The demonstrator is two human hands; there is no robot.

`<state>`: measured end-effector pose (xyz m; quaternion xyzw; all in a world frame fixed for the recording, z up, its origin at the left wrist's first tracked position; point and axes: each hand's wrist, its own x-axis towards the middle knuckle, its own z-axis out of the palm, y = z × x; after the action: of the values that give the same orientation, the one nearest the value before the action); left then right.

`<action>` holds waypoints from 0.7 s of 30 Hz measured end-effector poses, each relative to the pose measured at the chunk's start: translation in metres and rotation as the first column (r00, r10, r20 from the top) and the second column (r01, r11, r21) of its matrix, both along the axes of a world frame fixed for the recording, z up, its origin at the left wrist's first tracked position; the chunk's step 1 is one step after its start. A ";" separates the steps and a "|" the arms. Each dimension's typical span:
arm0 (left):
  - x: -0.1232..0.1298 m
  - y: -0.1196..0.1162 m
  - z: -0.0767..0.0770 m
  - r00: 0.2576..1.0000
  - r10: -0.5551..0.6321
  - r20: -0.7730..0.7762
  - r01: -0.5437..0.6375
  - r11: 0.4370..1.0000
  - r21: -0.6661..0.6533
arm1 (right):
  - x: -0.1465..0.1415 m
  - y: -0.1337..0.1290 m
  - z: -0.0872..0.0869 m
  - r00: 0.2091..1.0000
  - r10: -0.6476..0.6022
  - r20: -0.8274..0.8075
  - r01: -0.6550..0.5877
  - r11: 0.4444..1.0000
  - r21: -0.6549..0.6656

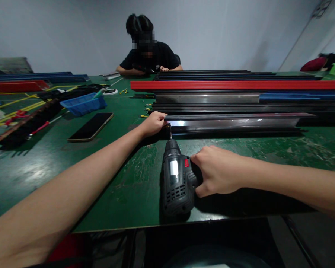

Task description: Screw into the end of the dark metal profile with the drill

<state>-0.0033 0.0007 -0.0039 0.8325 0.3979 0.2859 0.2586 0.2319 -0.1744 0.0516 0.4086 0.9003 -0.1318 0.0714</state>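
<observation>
My right hand [219, 169] is wrapped round the handle of a black cordless drill [176, 182], which lies on its side with its bit pointing away from me. The tip of the bit meets the left end of a dark metal profile [234, 123]; whether it has gone into it I cannot tell. At that same end, my left hand [154, 123] is closed on the profile's upper edge, its fingertips partly hidden. The profile lies lengthwise across the green table [128, 178].
Behind the profile are more dark profiles [206, 108] and a red one [234, 85]. To the left are a phone [91, 126], a blue basket [83, 103] and a red-handled screwdriver [39, 128]. Across the table sits a person [163, 54] in black.
</observation>
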 end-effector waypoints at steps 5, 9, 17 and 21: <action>0.001 -0.001 0.001 1.000 0.001 0.011 -0.001 1.000 -0.014 | 0.000 0.000 0.001 1.000 0.003 -0.006 -0.003 1.000 0.011; 0.001 -0.001 0.001 1.000 0.003 0.023 -0.002 0.999 -0.034 | 0.000 0.000 0.002 1.000 0.007 -0.001 -0.007 1.000 -0.001; 0.002 -0.002 0.001 1.000 0.014 0.016 -0.013 0.999 -0.032 | 0.001 0.000 0.001 1.000 0.009 -0.017 -0.009 1.000 0.011; 0.002 -0.002 0.001 1.000 0.018 0.008 -0.018 0.999 -0.030 | 0.000 -0.001 0.002 1.000 0.000 0.004 0.000 1.000 0.004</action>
<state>-0.0017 -0.0014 -0.0027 0.8238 0.4084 0.2859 0.2701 0.2321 -0.1749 0.0540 0.4091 0.9004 -0.1293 0.0722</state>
